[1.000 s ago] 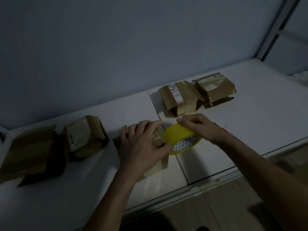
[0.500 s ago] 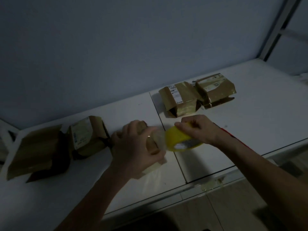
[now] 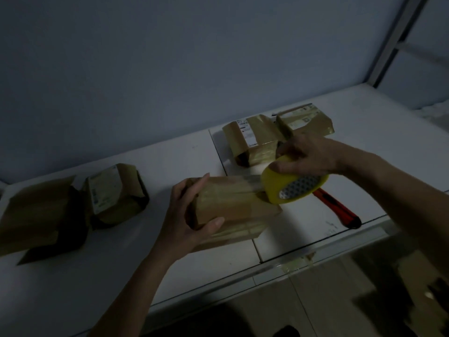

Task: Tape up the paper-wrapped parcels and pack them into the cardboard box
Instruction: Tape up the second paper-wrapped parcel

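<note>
Gripping the parcel [image 3: 233, 205] at its left end on the counter [image 3: 73, 276] with my left hand [image 3: 187, 215], my right hand [image 3: 308, 155] clamps the tape roll [image 3: 291, 183] at its far right corner.

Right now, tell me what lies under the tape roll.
Under the tape roll, held by the right hand, a red utility knife lies on the table. Its near end shows; the roll covers its far end.
</note>
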